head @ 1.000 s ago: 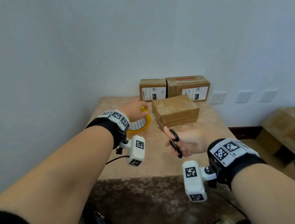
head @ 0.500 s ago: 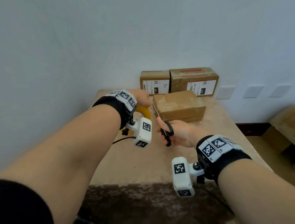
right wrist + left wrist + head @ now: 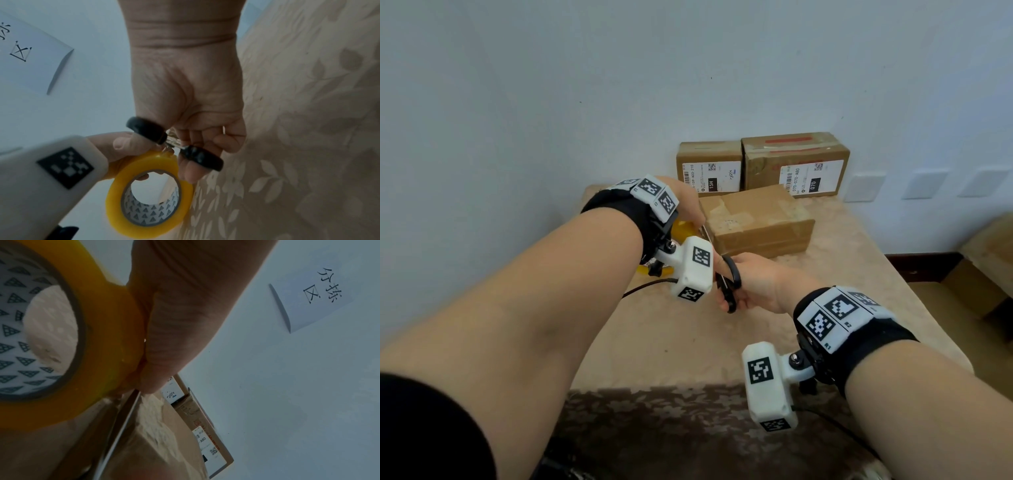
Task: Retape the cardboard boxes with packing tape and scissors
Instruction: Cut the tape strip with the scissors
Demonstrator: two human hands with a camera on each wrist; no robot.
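The step in hand looks like freeing or cutting a length of tape before any goes onto a box. The left hand (image 3: 685, 202) is curled round the yellow tape roll (image 3: 150, 191), thumb and fingers gripping its rim, and holds it raised just left of the near cardboard box (image 3: 756, 219), which lies flat on the beige table (image 3: 688, 342). The right hand (image 3: 753, 284) has its fingers through the black loops of the scissors (image 3: 729, 284), just in front of that box; the blades reach up to the roll, one edge close under the left fingertips, slightly parted as far as I can tell. Two labelled boxes (image 3: 760, 168) stand behind the near box against the wall. Next, I judge, the blades need to close cleanly across the tape while the roll is kept taut, clear of the fingers.
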